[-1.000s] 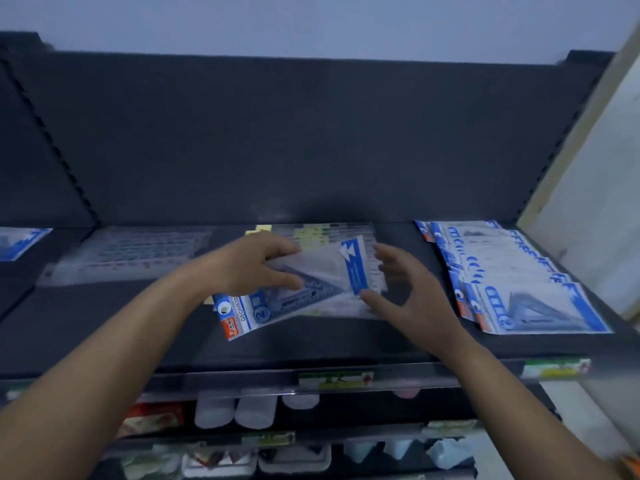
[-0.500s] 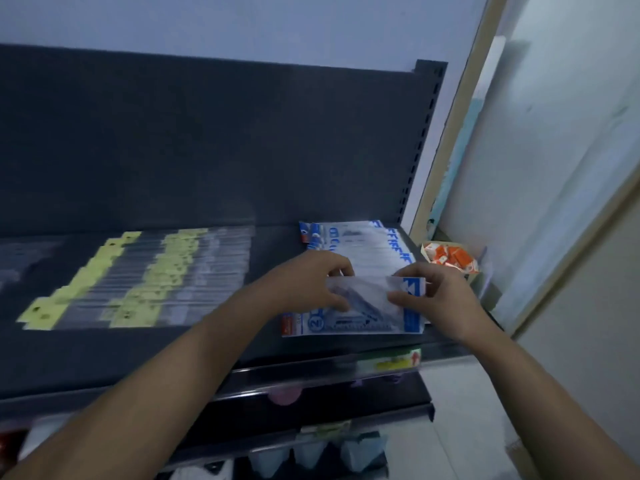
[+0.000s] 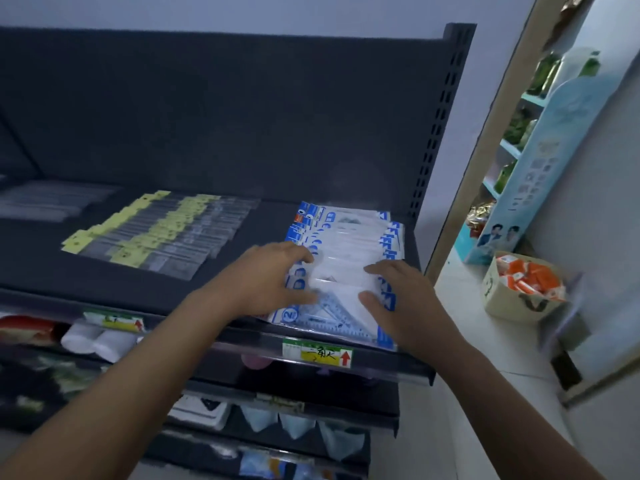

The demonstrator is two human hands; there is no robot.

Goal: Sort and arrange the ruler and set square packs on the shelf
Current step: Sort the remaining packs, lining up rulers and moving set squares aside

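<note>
Both hands (image 3: 268, 280) (image 3: 398, 299) rest on set square packs (image 3: 349, 237).

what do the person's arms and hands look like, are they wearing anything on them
The left forearm and right forearm are bare as far as the view shows, with no sleeve in sight. The left hand and right hand wear no gloves. No watch, bracelet or ring shows.

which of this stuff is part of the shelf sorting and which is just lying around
Job: blue-and-white set square packs, under left hand and right hand; clear ruler packs with yellow tags; dark shelf.
Lying about: cardboard box of orange packets; white rolls on the lower shelf; light blue display stand.
</note>
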